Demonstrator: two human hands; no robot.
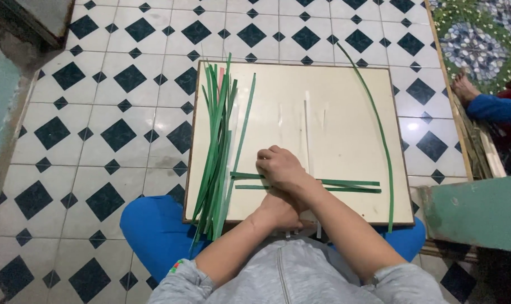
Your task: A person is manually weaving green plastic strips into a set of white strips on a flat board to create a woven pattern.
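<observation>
Green strips lie under the right hand (279,168), which rests knuckles-up on the cream board (345,90) with its fingers curled down onto the crossing strips (345,184) — two long green bands laid side by side across the board's near part. The hand presses them flat rather than lifting them. The left hand (278,213) sits just behind, at the board's near edge, partly hidden under the right wrist; whether it pinches a strip or merely steadies the board cannot be told.

Toward the board's left edge lies the bundle of green strips (217,152), running from the far edge to past the near edge, loosely fanned. A single long strip (379,129) curves down along the board's right side, well apart from the hands. A few pale strips (306,129) lie near the board's middle, hard to make out against it. The board rests on the person's blue-clad lap (154,231) above the black-and-white tiled floor (98,112). Beyond the board's right edge another person's blue sleeve (497,108) shows.

By the look of it, the step in hand is laying and holding the first bands of a weave — the next move would likely call for keeping them pinned while a fresh strip is drawn from the bundle.
</observation>
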